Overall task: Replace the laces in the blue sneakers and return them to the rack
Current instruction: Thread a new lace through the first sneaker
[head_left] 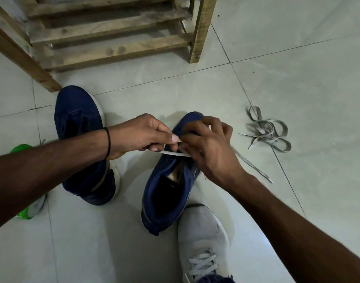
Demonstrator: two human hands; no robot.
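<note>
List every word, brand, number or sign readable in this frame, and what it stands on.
No text can be read anywhere in this view.
Tan patch inside the dark blue mesh sneaker being laced: possibly an insole label, too dark and blurred to read.
Second dark blue sneaker, light grey laced shoe, wooden slatted rack, pale flat lace: no markings visible.

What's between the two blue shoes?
Only bare floor tile lies between the left blue sneaker and the right blue sneaker, in the head view; the left hand crosses above it, pinching the lace.
</note>
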